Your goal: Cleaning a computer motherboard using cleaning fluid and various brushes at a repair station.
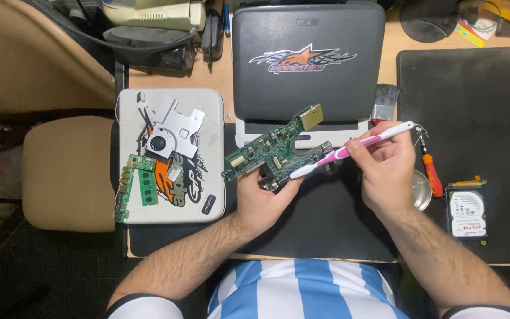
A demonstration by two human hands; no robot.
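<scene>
— Two hands up over the black mat point(326, 218). What's in them?

— The left hand point(261, 198) grips a green circuit board point(270, 150) from below, fingers clenched on its near edge, holding it tilted above the mat. The right hand point(385, 168) pinches a pink-and-white toothbrush point(349, 150), its head touching the board.

— And around them?

— A closed laptop point(308, 59) lies behind; a fan point(163, 142) and memory stick point(146, 188) lie left; a screwdriver point(431, 171) and hard drive point(466, 214) lie right.

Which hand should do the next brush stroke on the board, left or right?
Right. The right hand already grips the toothbrush, its head resting against the circuit board. The left hand grips the board from below, so it looks better suited to steadying.
</scene>
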